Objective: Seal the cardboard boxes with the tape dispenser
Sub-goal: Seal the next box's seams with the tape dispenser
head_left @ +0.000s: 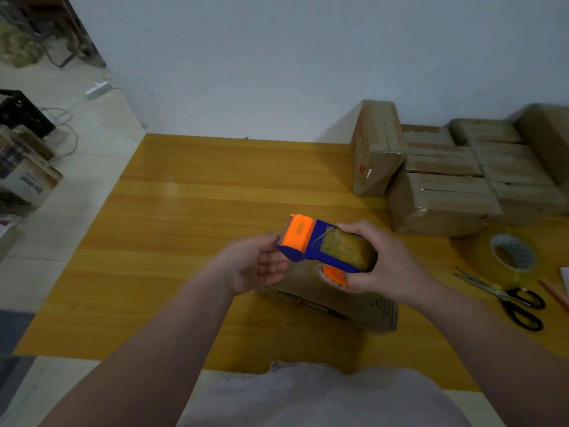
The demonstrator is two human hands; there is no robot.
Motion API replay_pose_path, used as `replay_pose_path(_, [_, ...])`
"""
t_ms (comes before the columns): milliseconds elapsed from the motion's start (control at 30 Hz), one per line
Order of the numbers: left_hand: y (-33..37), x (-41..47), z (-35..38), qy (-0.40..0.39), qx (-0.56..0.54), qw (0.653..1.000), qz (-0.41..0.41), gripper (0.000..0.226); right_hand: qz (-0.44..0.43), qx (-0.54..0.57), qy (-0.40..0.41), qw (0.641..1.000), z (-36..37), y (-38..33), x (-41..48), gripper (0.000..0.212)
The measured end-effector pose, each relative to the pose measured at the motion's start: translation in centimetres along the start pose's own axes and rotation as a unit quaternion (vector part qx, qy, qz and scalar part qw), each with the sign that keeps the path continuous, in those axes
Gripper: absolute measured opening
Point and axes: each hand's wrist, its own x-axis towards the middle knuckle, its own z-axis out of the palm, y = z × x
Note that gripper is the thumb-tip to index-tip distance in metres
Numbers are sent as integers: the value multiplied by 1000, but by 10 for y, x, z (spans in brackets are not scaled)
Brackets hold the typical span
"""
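Observation:
A blue and orange tape dispenser with a roll of clear tape hangs in the air over the table, and my right hand grips its rear end. My left hand is at the dispenser's orange front, palm up, fingers by the tape end; whether it pinches the tape I cannot tell. Under both hands lies a flat cardboard box on the yellow wooden table, partly hidden by the hands and dispenser.
A stack of several taped cardboard boxes fills the table's back right, against the white wall. A spare roll of clear tape and black-handled scissors lie at the right. Cartons and cables sit on the floor at the left.

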Motion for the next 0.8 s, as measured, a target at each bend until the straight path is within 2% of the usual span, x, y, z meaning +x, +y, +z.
replay_pose_path(100, [-1, 6, -2, 14, -32, 999, -7, 17, 0, -2, 1, 1000, 2, 2, 0, 66])
replay_pose_path(233, [0, 12, -4, 59, 7, 997, 53, 5, -10, -22, 2, 1000, 4, 5, 3, 72])
replay_pose_path(367, [2, 16, -15, 106, 89, 983, 124, 20, -14, -73, -29, 997, -2, 1, 6, 73])
replay_pose_path(500, [-1, 19, -44, 187, 106, 966, 143, 24, 23, -106, -50, 993, -13, 5, 2, 75])
replay_pose_path(667, [-10, 28, -53, 215, 145, 953, 159, 23, 28, -165, -59, 984, -9, -1, 6, 77])
replay_pose_path(800, [-20, 39, -52, 267, 195, 926, 182, 30, 38, -212, -62, 975, -3, -4, 12, 80])
